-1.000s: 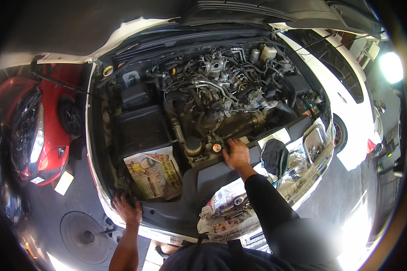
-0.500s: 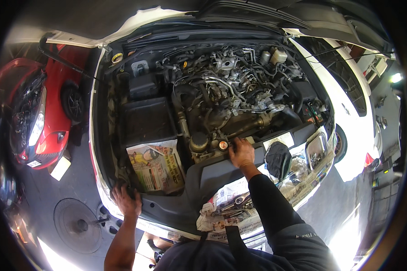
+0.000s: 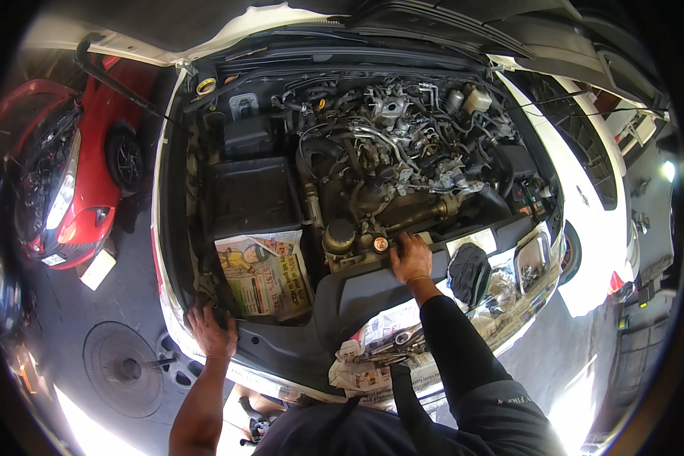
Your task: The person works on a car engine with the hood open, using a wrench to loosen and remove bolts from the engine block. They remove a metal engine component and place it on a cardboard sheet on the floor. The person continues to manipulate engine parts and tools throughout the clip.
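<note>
My left hand [image 3: 210, 328] rests on the front left corner of the engine bay, fingers spread over the edge and holding nothing. Across the bay's front, my right hand [image 3: 413, 260] lies on the black front panel [image 3: 349, 292], its fingers reaching over the rear edge. Just left of that hand is a round cap [image 3: 381, 245] with an orange label. Behind the panel sits the exposed engine [image 3: 395, 156], full of hoses and metal pipes. Newspaper [image 3: 262, 275] fills a gap near my left hand, in front of an open black box [image 3: 252, 196].
Tools [image 3: 395, 349] lie on newspaper along the front edge. Right of them are a dark cloth-like item [image 3: 470, 273] and a metal tray [image 3: 533, 262] of small parts. A raised bonnet [image 3: 296, 23] hangs overhead. A red car [image 3: 76, 182] and a floor fan [image 3: 125, 368] stand left.
The view has shifted slightly, so the whole scene sits a little further right. Both hands keep their places on the car.
</note>
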`<action>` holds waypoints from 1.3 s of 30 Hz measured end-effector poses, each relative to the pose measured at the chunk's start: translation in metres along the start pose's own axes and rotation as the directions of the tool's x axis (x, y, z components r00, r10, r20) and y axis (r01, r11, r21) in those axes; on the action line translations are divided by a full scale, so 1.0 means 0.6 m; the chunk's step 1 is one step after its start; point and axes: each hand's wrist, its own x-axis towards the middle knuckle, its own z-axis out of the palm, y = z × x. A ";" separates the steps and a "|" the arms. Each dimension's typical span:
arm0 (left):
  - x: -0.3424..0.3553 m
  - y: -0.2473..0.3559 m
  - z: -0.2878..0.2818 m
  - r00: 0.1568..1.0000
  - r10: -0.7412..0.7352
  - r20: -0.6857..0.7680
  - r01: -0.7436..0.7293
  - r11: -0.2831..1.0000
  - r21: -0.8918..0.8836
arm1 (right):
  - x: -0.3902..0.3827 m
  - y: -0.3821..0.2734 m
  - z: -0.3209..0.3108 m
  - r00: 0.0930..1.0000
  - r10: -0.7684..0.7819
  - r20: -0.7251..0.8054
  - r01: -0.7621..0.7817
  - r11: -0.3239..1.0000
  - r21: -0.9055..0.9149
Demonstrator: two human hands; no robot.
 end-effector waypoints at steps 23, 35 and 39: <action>0.015 0.008 -0.014 0.995 0.057 0.077 -0.053 0.997 -0.053 | 0.004 0.008 0.004 0.989 -0.105 -0.100 0.119 0.983 0.139; 0.018 -0.004 -0.016 0.996 0.043 0.074 -0.034 0.992 -0.119 | 0.007 -0.003 0.007 0.983 -0.147 -0.111 0.155 0.986 0.067; 0.018 -0.010 -0.015 0.996 0.059 0.062 -0.049 0.988 -0.147 | 0.007 -0.006 0.006 0.988 -0.134 -0.076 0.136 0.990 0.029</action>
